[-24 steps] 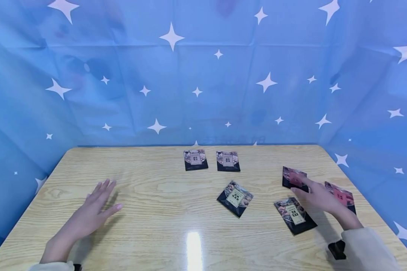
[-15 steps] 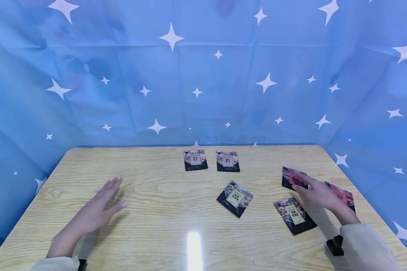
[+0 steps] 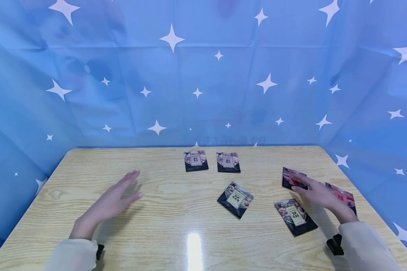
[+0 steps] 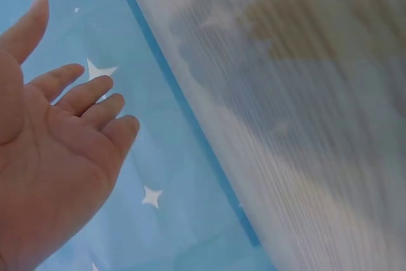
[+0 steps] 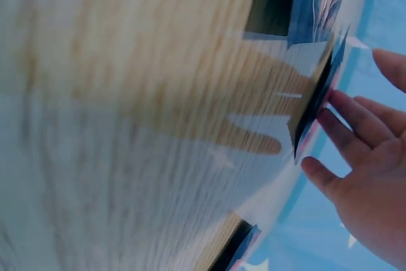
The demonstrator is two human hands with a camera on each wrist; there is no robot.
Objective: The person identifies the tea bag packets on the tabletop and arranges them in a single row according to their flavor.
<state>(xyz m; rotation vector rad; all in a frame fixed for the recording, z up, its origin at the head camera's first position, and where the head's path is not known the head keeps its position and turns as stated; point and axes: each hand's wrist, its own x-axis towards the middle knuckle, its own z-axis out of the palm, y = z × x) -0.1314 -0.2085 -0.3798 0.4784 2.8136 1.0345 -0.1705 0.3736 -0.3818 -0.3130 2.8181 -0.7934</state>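
Note:
At the left of the head view my left hand [image 3: 108, 203] holds nothing, its fingers straight and thumb apart, over bare wood. The left wrist view shows the same palm [image 4: 63, 150] and loosely extended fingers. My right hand [image 3: 320, 194] reaches over a dark packet with a red label [image 3: 286, 182], fingers extended across it. In the right wrist view the fingertips lie at the packet's edge [image 5: 311, 109]; whether they press on it I cannot tell. A second red-labelled packet [image 3: 346, 196] lies beside that wrist, partly hidden. Just below the hand is a packet with a pale yellow label [image 3: 295, 216].
Another yellow-labelled packet [image 3: 235, 199] lies tilted near the middle of the wooden table [image 3: 149, 233]. Two pink-labelled packets [image 3: 195, 161] stand side by side near the back edge. A blue starry cloth [image 3: 203, 75] hangs behind and along both sides.
My left hand has moved right and somewhat farther forward above the table. The right hand stays nearly in place over the red-labelled packet, and the packets have not moved.

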